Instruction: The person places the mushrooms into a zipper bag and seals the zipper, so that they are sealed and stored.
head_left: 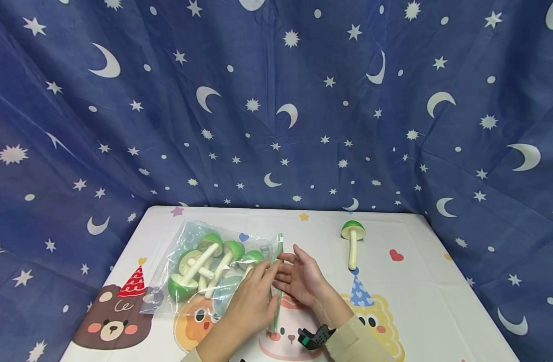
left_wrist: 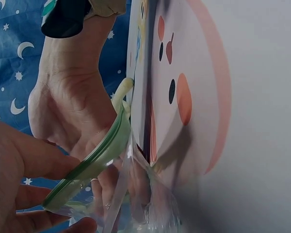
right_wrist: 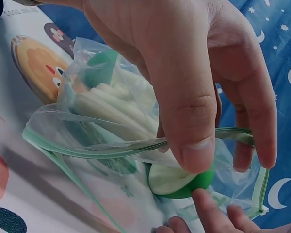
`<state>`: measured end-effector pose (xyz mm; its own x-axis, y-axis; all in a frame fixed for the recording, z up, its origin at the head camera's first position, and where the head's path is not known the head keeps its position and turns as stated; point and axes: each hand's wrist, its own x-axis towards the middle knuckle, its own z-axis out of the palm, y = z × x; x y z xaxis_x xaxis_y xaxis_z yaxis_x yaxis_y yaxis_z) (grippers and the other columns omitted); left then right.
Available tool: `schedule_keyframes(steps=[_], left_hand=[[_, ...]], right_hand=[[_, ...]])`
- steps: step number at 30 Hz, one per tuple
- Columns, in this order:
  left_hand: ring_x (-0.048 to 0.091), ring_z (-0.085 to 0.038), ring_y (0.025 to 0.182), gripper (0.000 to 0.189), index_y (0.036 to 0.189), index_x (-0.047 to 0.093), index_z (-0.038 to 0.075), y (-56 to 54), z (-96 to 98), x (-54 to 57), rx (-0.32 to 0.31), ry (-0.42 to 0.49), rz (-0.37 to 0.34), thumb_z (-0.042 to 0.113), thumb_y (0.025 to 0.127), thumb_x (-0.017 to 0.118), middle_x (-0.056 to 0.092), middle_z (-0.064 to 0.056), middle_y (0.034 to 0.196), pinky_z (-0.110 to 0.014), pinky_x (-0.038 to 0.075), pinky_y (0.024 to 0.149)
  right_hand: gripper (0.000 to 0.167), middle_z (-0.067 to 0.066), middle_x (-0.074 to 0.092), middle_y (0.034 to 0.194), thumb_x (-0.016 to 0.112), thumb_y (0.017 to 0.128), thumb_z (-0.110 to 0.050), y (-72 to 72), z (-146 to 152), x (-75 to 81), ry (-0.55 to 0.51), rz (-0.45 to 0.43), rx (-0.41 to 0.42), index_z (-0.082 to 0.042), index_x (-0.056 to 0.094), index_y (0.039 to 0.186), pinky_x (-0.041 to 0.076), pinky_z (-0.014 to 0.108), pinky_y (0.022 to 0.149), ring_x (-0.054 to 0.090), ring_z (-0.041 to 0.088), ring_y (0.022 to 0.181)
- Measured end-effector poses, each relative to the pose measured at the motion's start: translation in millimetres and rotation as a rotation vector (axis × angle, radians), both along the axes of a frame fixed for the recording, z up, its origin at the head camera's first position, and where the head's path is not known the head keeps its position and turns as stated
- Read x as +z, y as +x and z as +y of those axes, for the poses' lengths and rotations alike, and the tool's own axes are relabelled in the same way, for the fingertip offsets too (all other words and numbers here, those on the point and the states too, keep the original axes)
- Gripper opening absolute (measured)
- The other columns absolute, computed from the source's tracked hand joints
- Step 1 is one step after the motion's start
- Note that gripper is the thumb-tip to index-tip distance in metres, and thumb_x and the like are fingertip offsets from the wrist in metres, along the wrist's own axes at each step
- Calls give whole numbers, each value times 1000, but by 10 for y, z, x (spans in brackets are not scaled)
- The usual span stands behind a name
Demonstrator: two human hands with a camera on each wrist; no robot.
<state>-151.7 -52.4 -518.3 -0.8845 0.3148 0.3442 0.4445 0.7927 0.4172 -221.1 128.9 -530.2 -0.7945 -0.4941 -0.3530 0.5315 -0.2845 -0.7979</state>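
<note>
A clear zip-lock bag [head_left: 168, 296] with a green zip strip lies on the table, its mouth facing right. Inside are several toy mushrooms [head_left: 224, 261] with green caps and cream stems. My left hand [head_left: 256, 296] pinches the bag's mouth edge, thumb on the zip strip [right_wrist: 97, 154] in the right wrist view. My right hand [head_left: 305, 281] is at the mouth with fingers extended. In the right wrist view its fingertips [right_wrist: 211, 208] lie close to a mushroom cap [right_wrist: 199, 187] near the mouth; whether they touch it I cannot tell.
One loose mushroom [head_left: 352, 246] lies at the back right of the table, cap toward the back. The white tablecloth [head_left: 421, 296] carries cartoon animal prints. A blue curtain [head_left: 303, 166] with moons and stars hangs behind and at both sides.
</note>
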Motion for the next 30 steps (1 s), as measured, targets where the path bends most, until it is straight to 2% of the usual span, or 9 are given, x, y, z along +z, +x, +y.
schedule_keyframes(steps=[3, 6, 12, 16, 21, 26, 30], left_hand=[[62, -31, 132, 76, 156, 55, 8, -2, 2, 2, 0, -4, 0, 20, 87, 84, 60, -12, 150, -46, 57, 110], [61, -32, 135, 76, 156, 56, 7, -7, 5, -1, 2, -4, 1, 20, 87, 84, 59, -14, 151, -47, 57, 111], [62, -29, 131, 77, 156, 56, 9, -5, 6, 3, 1, 2, 12, 19, 85, 85, 60, -10, 149, -45, 58, 109], [63, -27, 126, 77, 156, 56, 9, -4, 7, 8, 2, 1, 21, 17, 85, 84, 61, -7, 145, -43, 58, 107], [63, -26, 126, 78, 157, 55, 9, -1, 4, 10, 2, 7, 14, 17, 85, 84, 61, -7, 146, -43, 58, 107], [63, -26, 126, 79, 158, 54, 9, 3, -5, 10, 2, 12, 8, 16, 85, 83, 61, -6, 146, -44, 58, 107], [63, -27, 129, 78, 157, 55, 8, 8, -11, 6, 5, 9, 4, 16, 85, 83, 61, -7, 146, -45, 57, 110]], right_hand=[[82, 21, 59, 151, 28, 108, -70, -7, -5, -4, 2, 18, 29, -4, 29, 156, 44, 47, 120, 56, 31, 133], [83, 20, 59, 151, 28, 107, -72, -9, -14, 1, 10, 35, 53, -4, 30, 155, 42, 47, 122, 55, 30, 133], [66, 7, 69, 130, 25, 108, -72, -10, -27, 5, -9, 41, 76, -13, 43, 132, 43, 42, 114, 57, 25, 124], [60, 4, 70, 125, 22, 110, -70, -7, -23, -4, -26, 47, 92, -16, 48, 123, 43, 42, 113, 57, 23, 123], [61, 4, 70, 127, 23, 109, -70, -11, -8, -15, -20, 42, 88, -17, 50, 122, 44, 43, 113, 56, 23, 123], [62, 5, 70, 128, 26, 109, -71, -15, 5, -23, -13, 38, 86, -17, 51, 126, 43, 47, 117, 57, 25, 125], [65, 5, 71, 129, 26, 109, -70, -13, 23, -22, -2, 44, 91, -14, 50, 132, 45, 45, 116, 59, 26, 125]])
